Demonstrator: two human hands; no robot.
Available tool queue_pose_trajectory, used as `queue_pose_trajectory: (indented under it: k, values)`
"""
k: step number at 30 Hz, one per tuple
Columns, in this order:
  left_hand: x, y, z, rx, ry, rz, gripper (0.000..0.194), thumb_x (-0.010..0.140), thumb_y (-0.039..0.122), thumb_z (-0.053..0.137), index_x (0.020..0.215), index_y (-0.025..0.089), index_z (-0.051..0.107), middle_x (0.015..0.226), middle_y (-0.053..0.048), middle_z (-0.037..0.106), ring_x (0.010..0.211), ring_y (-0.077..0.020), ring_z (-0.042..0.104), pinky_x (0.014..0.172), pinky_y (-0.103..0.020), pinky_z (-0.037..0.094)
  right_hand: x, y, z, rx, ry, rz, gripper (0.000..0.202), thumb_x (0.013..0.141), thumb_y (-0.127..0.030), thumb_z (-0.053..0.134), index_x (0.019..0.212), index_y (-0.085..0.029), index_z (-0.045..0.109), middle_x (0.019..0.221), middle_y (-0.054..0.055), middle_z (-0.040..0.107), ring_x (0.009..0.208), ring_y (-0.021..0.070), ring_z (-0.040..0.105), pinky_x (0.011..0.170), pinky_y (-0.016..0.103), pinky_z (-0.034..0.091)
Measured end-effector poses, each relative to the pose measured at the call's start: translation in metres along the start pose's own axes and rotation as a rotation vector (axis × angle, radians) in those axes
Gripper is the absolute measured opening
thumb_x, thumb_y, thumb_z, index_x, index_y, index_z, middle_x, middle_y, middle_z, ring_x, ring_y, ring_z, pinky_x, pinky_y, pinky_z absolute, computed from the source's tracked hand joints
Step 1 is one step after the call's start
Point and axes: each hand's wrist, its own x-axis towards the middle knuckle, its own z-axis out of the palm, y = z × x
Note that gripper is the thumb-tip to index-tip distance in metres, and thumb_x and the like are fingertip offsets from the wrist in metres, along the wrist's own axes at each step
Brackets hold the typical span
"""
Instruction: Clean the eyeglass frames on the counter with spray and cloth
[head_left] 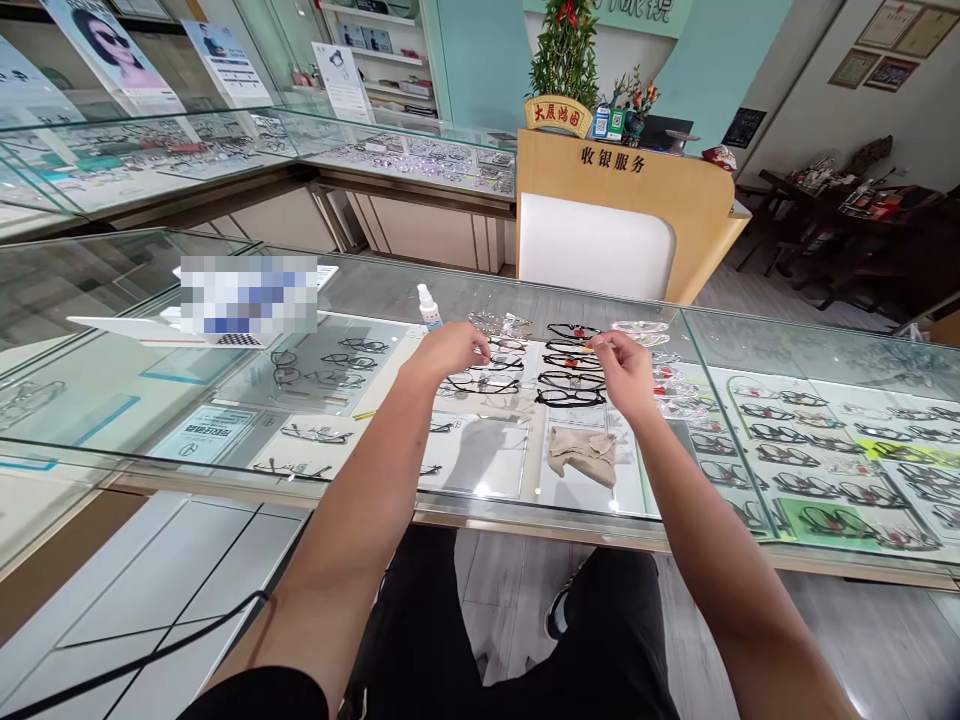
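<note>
My left hand (pixel 455 350) reaches over the glass counter, its fingers curled together beside a column of thin-framed eyeglasses (pixel 484 384). Whether a frame is between those fingertips I cannot make out. To the right, several black eyeglasses (pixel 570 380) lie in a second column, some with red or orange tags. The thumb and fingers of my right hand (pixel 626 368) are pinched at the right end of a black pair (pixel 568 347) near the top. Transparent frames (pixel 679 390) lie just beyond that hand. A beige cloth (pixel 583 455) rests below the black column.
A white spray bottle (pixel 429 307) stands behind my left hand. An open white box or booklet (pixel 150 330), partly blurred, sits at the left. More eyeglasses (pixel 787 455) fill the display counter (pixel 720 330) on the right. Beyond stands a wooden cashier desk (pixel 551 165).
</note>
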Motion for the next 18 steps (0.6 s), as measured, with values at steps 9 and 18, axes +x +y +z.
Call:
queue_pose_trajectory:
  k: [9,18]
  values:
    - [0.001,-0.001,0.002,-0.052,0.075,0.029,0.011,0.080,0.031,0.082,0.088,0.029,0.089,0.098,-0.005,0.082,0.080,-0.0229,0.068,0.065,-0.032,0.039,0.001,0.004,0.002,0.056,-0.035,-0.063,0.031,0.102,-0.052,0.064,0.097,-0.024,0.075,0.062,-0.006,0.041,0.059,0.0156,0.037,0.061,0.033,0.031]
    - [0.016,0.007,0.018,-0.050,0.220,0.008,0.023,0.091,0.027,0.075,0.108,0.028,0.092,0.099,-0.007,0.082,0.084,-0.0247,0.068,0.067,-0.033,0.039,0.003,0.007,0.005,0.086,-0.106,-0.090,0.041,0.080,-0.020,0.066,0.120,-0.024,0.070,0.087,-0.003,0.062,0.069,0.0144,0.046,0.068,0.032,0.039]
